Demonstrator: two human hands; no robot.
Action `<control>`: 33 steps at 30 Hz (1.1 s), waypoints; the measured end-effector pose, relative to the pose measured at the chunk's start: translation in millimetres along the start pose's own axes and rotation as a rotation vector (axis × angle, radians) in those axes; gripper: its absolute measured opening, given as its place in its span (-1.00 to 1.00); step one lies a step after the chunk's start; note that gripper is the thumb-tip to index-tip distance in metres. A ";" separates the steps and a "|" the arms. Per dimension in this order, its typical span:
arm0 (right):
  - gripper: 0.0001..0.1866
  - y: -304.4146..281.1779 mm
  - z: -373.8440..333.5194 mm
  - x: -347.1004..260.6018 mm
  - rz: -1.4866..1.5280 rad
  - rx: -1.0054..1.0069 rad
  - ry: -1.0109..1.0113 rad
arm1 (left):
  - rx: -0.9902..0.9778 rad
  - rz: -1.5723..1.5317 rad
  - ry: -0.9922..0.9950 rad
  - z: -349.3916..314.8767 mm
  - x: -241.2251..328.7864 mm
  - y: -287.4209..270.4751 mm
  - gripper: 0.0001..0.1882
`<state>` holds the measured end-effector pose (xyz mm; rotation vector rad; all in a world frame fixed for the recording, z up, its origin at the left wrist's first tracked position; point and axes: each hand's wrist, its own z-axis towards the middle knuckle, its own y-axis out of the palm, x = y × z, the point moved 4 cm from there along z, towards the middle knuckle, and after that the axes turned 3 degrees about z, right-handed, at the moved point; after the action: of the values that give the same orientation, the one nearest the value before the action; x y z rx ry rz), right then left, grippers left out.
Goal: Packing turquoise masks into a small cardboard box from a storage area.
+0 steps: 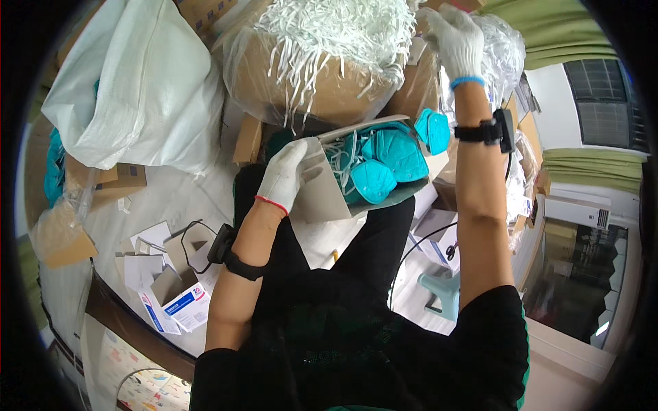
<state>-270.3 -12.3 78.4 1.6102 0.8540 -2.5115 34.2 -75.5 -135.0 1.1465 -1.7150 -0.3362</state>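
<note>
An open cardboard box sits tilted at my lap, filled with teal cup-shaped face masks and their white straps. My left hand, in a white knit glove with a red cuff, grips the box's left wall. One more teal mask is at the box's right far corner; whether it rests there or hangs is unclear. Farther off to the right, my right hand, gloved with a blue cuff, is raised beside clear plastic wrapping. Its fingers are bent, and anything in them is hidden.
Beyond the box stands a plastic-lined carton heaped with white straps. A large white woven sack is at the left. Small opened boxes lie on the left floor; a pale blue stool and scissors are at right.
</note>
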 end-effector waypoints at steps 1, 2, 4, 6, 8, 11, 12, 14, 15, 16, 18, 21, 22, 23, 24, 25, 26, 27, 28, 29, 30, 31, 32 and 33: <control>-0.74 -3.6 -17.3 4.8 -0.137 0.009 -0.006 | 0.016 0.036 -0.006 -0.7 -6.3 -2.2 -0.64; -0.78 -8.6 -37.0 20.6 -0.149 0.002 0.088 | 0.019 0.076 -0.017 0.2 -11.8 -0.5 -0.66; -0.82 -10.1 -81.1 66.2 -0.168 -0.124 0.282 | 0.031 0.209 -0.011 3.5 -20.3 4.2 -0.66; -0.81 -14.9 -129.6 101.8 -0.252 -0.351 0.398 | 0.087 0.360 0.056 9.5 -24.8 20.1 -0.76; -0.75 -18.2 -177.4 129.9 -0.393 -0.515 0.257 | 0.055 0.710 0.112 26.6 -28.7 39.3 -0.75; -0.56 -9.5 -227.4 140.4 -0.502 -0.642 0.144 | 0.188 1.328 0.392 78.0 -47.9 61.4 -0.61; -0.49 -9.7 -240.3 154.1 -0.530 -0.688 0.207 | 0.241 1.455 0.283 92.2 -53.9 69.2 -0.55; -0.65 -18.2 -254.6 150.3 -0.611 -0.595 0.164 | 0.291 1.635 0.134 101.7 -61.2 88.0 -0.58; -0.71 -25.1 -257.4 146.1 -0.644 -0.532 0.116 | 0.288 1.686 0.045 103.1 -66.1 94.3 -0.62; -0.82 -30.9 -253.2 131.8 -0.669 -0.443 0.083 | 0.280 1.739 -0.022 117.1 -76.6 83.4 -0.66; -0.85 -51.9 -241.8 122.0 -0.786 -0.249 0.079 | 0.301 1.818 -0.082 126.9 -86.2 70.4 -0.78; -0.84 -79.2 -227.7 132.2 -0.863 -0.092 0.199 | 0.149 1.710 0.184 107.9 -75.5 74.8 -0.75; -0.80 -84.2 -225.6 148.0 -0.827 -0.062 0.197 | 0.163 1.579 0.271 101.9 -69.6 69.3 -0.72; -0.76 -85.8 -226.0 156.2 -0.792 -0.030 0.199 | 0.180 1.449 0.383 87.3 -56.4 71.1 -0.68; -0.76 -88.4 -230.9 159.3 -0.739 0.053 0.133 | 0.185 1.359 0.451 72.6 -45.8 69.6 -0.67; -0.77 -85.2 -231.0 152.7 -0.677 0.125 0.051 | 0.208 1.263 0.521 59.9 -32.8 64.7 -0.67; -0.77 -83.3 -234.7 146.8 -0.624 0.190 -0.023 | 0.231 1.037 0.439 51.6 -27.3 57.0 -0.69; -0.79 -77.7 -236.1 144.4 -0.593 0.171 -0.051 | 0.251 0.811 0.358 44.6 -22.2 50.5 -0.71; -0.80 -71.7 -237.5 139.4 -0.567 0.155 -0.079 | 0.279 0.743 0.432 37.1 -13.4 47.6 -0.77; -0.82 -65.0 -239.3 134.0 -0.540 0.139 -0.106 | 0.237 0.576 0.428 30.3 -7.6 45.9 -0.77; -0.83 -54.6 -243.8 134.7 -0.640 0.017 0.040 | 0.231 0.531 0.372 26.8 -4.1 38.0 -0.79; -0.78 -41.6 -242.9 135.0 -0.652 -0.133 0.144 | 0.230 0.478 0.324 23.3 -0.8 31.0 -0.80; -0.75 -29.2 -247.9 133.9 -0.734 -0.290 0.251 | 0.225 0.420 0.283 23.3 -4.2 25.0 -0.80; -0.71 -19.1 -255.2 131.6 -0.812 -0.447 0.359 | 0.221 0.363 0.241 25.0 -10.2 17.7 -0.81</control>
<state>-125.5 156.1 -104.6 1.8001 2.3090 -2.1205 4.1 -65.2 -140.5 0.9585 -1.7300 0.2121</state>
